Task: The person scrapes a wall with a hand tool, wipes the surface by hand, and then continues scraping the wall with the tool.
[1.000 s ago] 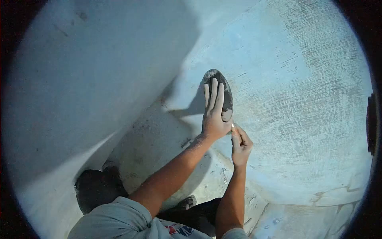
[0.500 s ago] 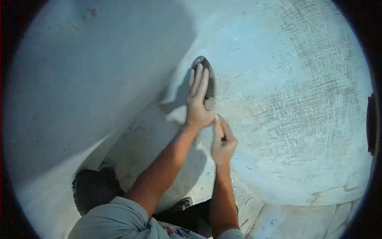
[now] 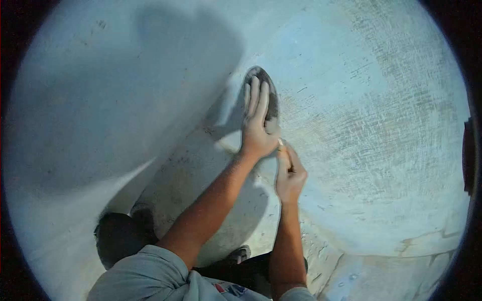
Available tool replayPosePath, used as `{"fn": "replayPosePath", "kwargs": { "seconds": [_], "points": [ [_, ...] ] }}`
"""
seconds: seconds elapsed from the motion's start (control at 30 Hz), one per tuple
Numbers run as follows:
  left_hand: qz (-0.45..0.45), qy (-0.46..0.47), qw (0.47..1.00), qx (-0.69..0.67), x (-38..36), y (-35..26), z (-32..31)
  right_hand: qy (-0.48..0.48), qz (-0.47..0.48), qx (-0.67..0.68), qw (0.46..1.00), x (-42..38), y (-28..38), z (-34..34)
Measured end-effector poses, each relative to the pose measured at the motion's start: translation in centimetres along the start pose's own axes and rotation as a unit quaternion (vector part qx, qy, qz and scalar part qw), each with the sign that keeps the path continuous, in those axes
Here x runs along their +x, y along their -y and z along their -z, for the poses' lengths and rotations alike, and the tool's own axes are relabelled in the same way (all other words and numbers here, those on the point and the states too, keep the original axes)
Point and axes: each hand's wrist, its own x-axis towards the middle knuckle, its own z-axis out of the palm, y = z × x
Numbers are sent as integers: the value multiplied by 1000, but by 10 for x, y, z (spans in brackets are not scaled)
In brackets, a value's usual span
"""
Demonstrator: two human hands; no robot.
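Observation:
A dark, pointed oval tool (image 3: 272,108) lies against the pale blue, scuffed wall surface (image 3: 331,100) near the middle of the view. My left hand (image 3: 257,118) presses flat on the tool, its fingers stretched upward along it. Just below and to the right, my right hand (image 3: 291,173) is closed around a narrow handle (image 3: 281,143), of which only a small light end shows between the hands. Whether the handle joins the tool is hidden by my left hand.
Rough, scratched plaster (image 3: 401,135) covers the right side. A smooth shaded wall (image 3: 115,100) stands on the left. Lower down are a dark rounded object (image 3: 120,238), a shoe (image 3: 243,253) and a cracked ledge (image 3: 386,276).
Both hands and the tool have shifted slightly to the right in the view. The left hand stays flat on the tool, and the right hand keeps its hold.

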Motion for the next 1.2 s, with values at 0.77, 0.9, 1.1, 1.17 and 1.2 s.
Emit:
{"fn": "replayPosePath", "kwargs": {
  "seconds": [0.77, 0.9, 1.1, 1.17, 1.2],
  "points": [
    [41, 23, 996, -74, 3, -3, 6, 24, -50, -121, 991, 5, 35, 10],
    [53, 61, 996, -24, -34, -12, -21, 9, 21, -88, 996, -5, -36, 30],
    [42, 10, 999, -21, -10, -6, -13, -5, -8, -117, 993, 8, -11, 12],
    [41, 17, 998, -37, 2, -4, 7, 5, -43, -117, 992, 6, 9, 8],
    [44, 17, 998, -32, 0, -6, 5, 10, -62, -115, 991, 5, 12, 8]
  ]
}}
